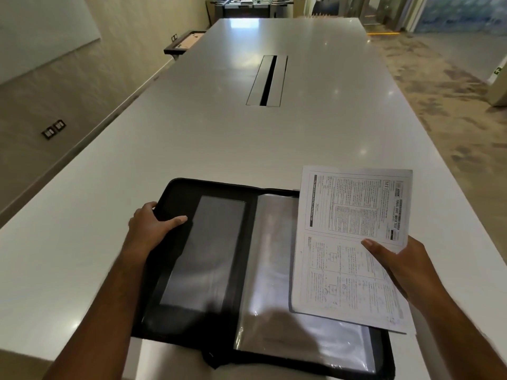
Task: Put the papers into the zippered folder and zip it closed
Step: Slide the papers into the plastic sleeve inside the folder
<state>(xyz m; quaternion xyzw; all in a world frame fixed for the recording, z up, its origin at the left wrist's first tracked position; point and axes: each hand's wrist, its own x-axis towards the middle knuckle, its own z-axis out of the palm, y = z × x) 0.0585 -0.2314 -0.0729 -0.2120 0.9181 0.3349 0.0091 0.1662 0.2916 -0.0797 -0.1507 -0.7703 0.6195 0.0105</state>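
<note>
Lying open at the near end of the long white table, the black zippered folder has its near edge hanging past the table edge toward you. Its left half is the inner cover with a grey clear-window pocket. Its right half carries a stack of clear plastic sleeves, glossy and catching glare.

Your left hand grips the far-left edge of the folder: thumb flat on the inner cover, pointing right, the other fingers curled around the outer edge.

Your right hand holds the papers by their right edge, thumb pressed on the printed top sheet, the remaining fingers hidden beneath. The papers are over the right half of the folder, overlapping the sleeves, and extend past its right side. Whether they rest on the sleeves or are held just above, you cannot tell.

Legible print on the top sheet, running sideways: "FINAL SHOT MOCK TEST" in bold near the right edge, and a boxed "MTT" beside it. The body text, tables and small diagrams are too fine to read. No brand is readable on the folder.

A metal cable hatch is set into the table centre, well apart from the folder. Dark wall sockets sit on the left wall.
</note>
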